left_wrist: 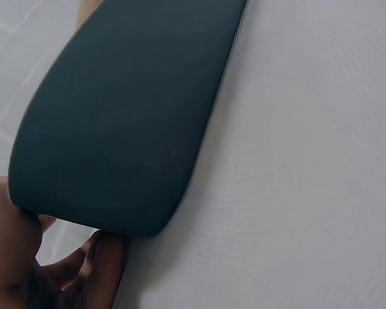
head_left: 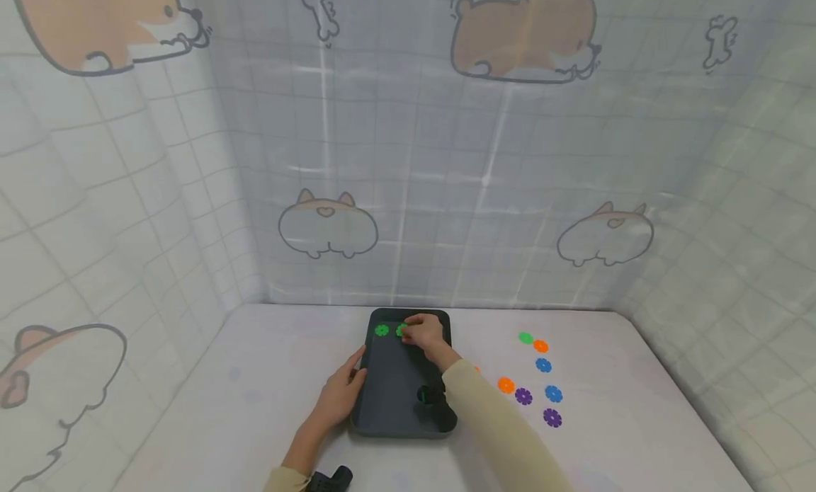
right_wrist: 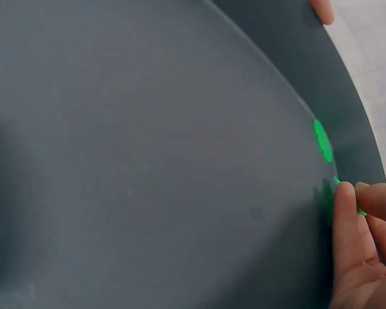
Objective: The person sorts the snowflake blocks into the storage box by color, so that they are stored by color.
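Observation:
A dark grey tray lies on the white table. My left hand holds the tray's left side; in the left wrist view the thumb and fingers meet its side wall from either side. Over the tray's far end, my right hand pinches a green flower-shaped disc between thumb and fingertips. Seen edge-on in the right wrist view, that disc is tilted just above the tray floor and partly hidden by the fingers. Beside it, another green disc lies flat near the tray's far left corner.
Right of the tray, loose discs are scattered on the table: a green one, orange ones, blue ones and purple ones. The right sleeve partly covers an orange one. A patterned curtain encloses the back and sides.

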A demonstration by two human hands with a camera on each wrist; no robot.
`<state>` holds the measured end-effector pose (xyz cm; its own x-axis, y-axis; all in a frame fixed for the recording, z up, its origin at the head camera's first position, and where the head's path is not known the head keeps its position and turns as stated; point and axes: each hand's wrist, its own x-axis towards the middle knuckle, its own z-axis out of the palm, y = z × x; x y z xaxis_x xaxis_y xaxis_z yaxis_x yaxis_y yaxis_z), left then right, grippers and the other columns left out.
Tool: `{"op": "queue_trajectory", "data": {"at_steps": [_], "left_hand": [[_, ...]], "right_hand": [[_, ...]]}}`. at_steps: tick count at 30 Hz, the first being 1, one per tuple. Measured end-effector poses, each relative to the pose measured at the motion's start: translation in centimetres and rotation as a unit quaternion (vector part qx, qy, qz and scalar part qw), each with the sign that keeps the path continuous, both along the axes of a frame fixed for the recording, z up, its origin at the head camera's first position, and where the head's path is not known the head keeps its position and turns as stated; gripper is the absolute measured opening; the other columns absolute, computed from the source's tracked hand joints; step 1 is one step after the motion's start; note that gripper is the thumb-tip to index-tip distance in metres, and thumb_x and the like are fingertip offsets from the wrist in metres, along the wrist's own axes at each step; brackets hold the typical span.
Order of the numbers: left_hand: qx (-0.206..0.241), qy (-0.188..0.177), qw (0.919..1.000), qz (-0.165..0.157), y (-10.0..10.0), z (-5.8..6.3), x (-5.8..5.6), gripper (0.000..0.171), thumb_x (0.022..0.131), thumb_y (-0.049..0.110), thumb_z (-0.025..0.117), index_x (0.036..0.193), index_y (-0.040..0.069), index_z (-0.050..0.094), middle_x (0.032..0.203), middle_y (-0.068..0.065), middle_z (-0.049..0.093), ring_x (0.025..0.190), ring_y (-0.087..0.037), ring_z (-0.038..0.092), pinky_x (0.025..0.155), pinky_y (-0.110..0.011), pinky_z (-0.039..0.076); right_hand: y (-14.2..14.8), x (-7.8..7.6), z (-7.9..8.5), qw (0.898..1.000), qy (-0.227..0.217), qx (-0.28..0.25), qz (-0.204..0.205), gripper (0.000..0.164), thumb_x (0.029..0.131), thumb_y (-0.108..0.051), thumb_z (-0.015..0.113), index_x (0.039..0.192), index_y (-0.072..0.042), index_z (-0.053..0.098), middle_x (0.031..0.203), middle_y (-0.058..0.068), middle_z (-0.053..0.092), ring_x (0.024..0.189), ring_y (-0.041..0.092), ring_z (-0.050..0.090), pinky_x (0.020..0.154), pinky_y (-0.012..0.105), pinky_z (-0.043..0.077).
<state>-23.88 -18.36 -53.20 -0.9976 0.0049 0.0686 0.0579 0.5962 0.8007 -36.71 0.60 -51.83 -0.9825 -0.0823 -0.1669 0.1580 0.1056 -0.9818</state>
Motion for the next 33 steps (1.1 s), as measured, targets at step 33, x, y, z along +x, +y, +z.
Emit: {"op": "queue_trajectory", "data": {"at_steps": [33], "left_hand": [[-0.009,-0.011,0.9999,-0.004,0.0,0.1,0.3,0.048,0.104,0.024,0.045,0.151,0.017,0.036,0.114,-0.009,0.060,0.087,-0.019,0.052,0.076,-0.042,0.044]], "right_hand": [[-0.9,-0.2,-1.4,0.976,0.103,0.189,-0.014,0.034,0.072,-0.009,0.083,0.102,0.001,0.074,0.089,0.008,0.071,0.067,0.013,0.066,0.063,0.030,0.053]]}}
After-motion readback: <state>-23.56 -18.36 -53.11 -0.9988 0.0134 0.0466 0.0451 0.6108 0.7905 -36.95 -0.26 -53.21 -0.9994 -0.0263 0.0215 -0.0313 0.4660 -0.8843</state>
